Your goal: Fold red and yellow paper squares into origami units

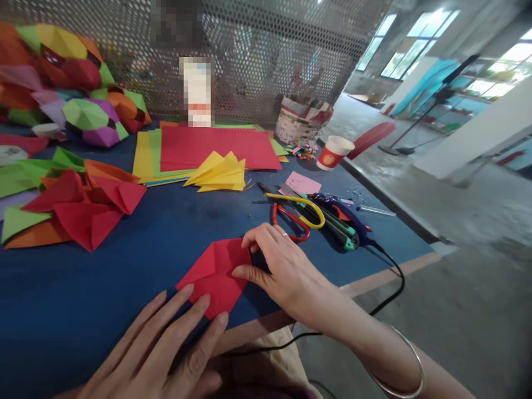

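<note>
A red sheet of paper (216,274) with crease lines lies on the blue table in front of me. My left hand (166,338) rests with its fingers stretched out, their tips on the near left edge of the paper. At the paper's right corner, my right hand (274,266) pinches the edge between thumb and bent fingers. Just beyond that hand lie scissors (320,213) with one yellow and one red handle, a green and black utility knife (332,221) and a dark blue glue gun (353,216) with a black cord.
Folded red, green and orange paper pieces (89,205) lie at left, with colourful paper balls (93,119) behind them. Yellow folded pieces (222,172) sit before stacked red sheets (208,147). A paper cup (334,152) and a basket (301,119) stand near the right edge. Perforated metal rises behind.
</note>
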`<action>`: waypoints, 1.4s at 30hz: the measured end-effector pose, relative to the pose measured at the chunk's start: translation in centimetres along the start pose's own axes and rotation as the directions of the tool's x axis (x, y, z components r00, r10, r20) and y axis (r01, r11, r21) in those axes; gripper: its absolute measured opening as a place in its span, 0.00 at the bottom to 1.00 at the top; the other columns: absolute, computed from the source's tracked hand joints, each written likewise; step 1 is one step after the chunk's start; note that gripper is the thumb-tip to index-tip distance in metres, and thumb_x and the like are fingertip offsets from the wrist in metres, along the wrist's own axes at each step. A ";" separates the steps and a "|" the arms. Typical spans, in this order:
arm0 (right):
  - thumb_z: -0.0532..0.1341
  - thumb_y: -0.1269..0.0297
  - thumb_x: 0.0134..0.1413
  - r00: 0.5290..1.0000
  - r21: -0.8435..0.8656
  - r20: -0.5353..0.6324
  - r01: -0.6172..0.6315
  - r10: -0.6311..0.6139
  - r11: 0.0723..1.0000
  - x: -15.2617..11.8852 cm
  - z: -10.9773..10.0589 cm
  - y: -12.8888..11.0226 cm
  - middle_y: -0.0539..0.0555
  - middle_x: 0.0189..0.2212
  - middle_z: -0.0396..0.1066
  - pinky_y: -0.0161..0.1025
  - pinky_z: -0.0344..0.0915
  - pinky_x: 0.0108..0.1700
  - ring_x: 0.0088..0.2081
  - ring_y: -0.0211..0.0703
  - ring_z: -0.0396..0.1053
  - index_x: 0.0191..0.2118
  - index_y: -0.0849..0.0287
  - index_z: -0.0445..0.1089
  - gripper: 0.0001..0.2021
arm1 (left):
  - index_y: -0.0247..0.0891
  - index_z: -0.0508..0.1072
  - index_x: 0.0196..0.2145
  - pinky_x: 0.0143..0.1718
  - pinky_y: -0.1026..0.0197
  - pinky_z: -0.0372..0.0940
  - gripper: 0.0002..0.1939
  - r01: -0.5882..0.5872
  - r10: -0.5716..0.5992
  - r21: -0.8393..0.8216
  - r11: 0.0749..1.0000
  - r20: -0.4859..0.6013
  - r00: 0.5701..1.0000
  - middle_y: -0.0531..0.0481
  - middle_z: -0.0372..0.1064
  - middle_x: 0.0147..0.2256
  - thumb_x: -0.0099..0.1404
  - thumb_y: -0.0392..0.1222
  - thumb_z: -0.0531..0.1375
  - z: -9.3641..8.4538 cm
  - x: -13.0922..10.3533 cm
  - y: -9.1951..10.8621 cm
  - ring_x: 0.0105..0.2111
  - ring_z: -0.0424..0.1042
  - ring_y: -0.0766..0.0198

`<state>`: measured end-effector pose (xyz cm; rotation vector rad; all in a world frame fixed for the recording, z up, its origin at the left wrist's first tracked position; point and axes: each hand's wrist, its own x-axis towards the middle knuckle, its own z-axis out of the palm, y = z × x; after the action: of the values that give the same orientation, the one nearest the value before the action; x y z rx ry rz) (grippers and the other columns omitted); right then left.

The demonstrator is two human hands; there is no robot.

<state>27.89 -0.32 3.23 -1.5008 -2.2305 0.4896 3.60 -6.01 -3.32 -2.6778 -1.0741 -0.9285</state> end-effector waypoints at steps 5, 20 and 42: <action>0.64 0.69 0.66 1.000 -0.013 -0.006 -0.028 0.028 1.000 0.5 -0.2 0.1 0.62 0.51 0.69 0.51 0.69 0.55 0.51 0.51 0.70 0.50 0.62 0.67 0.10 | 0.43 0.73 0.60 0.71 0.51 0.50 0.17 -0.061 0.062 0.048 0.997 -0.020 0.998 0.47 0.75 0.52 0.78 0.45 0.54 -0.3 0.4 -0.2 0.61 0.67 0.54; 0.61 0.61 0.68 0.990 -0.014 0.136 -0.031 0.033 0.999 2.9 -2.2 -1.2 0.51 0.33 0.74 0.39 0.60 0.39 0.36 0.43 0.71 0.46 0.59 0.70 0.08 | 0.36 0.76 0.55 0.67 0.53 0.58 0.15 -0.246 0.252 0.155 0.957 -0.023 0.967 0.41 0.75 0.53 0.77 0.40 0.54 -3.0 1.8 -1.0 0.59 0.71 0.54; 0.56 0.78 0.57 0.990 0.003 -0.051 0.134 -0.133 0.991 -5.5 -1.9 -2.0 0.61 0.52 0.75 0.49 0.72 0.55 0.54 0.50 0.72 0.59 0.60 0.69 0.25 | 0.30 0.75 0.54 0.62 0.55 0.63 0.17 -0.222 0.228 0.171 0.960 -0.015 0.974 0.43 0.80 0.52 0.79 0.38 0.51 -2.3 2.9 0.1 0.53 0.76 0.56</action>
<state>29.17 -6.00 5.14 -1.3343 -2.2686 0.4120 4.16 -5.08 0.27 -2.5662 -0.7814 -0.8008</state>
